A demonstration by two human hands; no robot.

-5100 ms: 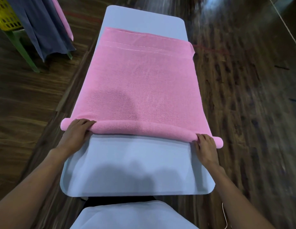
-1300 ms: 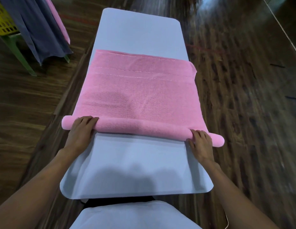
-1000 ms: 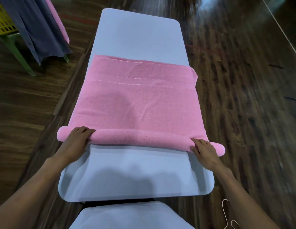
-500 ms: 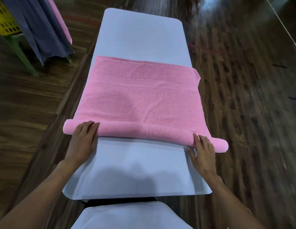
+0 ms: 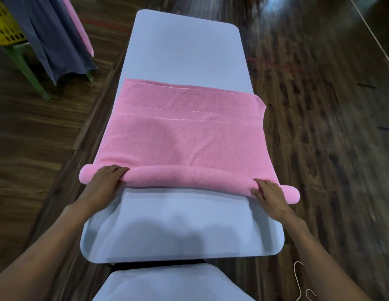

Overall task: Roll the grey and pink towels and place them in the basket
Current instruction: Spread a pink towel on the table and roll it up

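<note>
A pink towel [image 5: 189, 131] lies on the pale blue table [image 5: 184, 51], its near end wound into a thick roll [image 5: 189, 177] that spans the table's width and overhangs both sides. My left hand [image 5: 104, 183] grips the roll's left end, fingers curled over its top. My right hand [image 5: 269, 196] holds the right end, fingers on the roll and thumb at its near side. At the top left, a grey towel [image 5: 52, 40] hangs over the yellow basket [image 5: 4, 25].
The basket stands on a green stool [image 5: 26, 68], with a second pink cloth [image 5: 80, 25] hanging beside the grey towel. Dark wooden floor surrounds the table. A wire hanger [image 5: 300, 285] lies on the floor at the bottom right.
The roll has grown thicker and the flat part of the pink towel shorter, its far edge drawn nearer to me. Both hands stay at the roll's ends.
</note>
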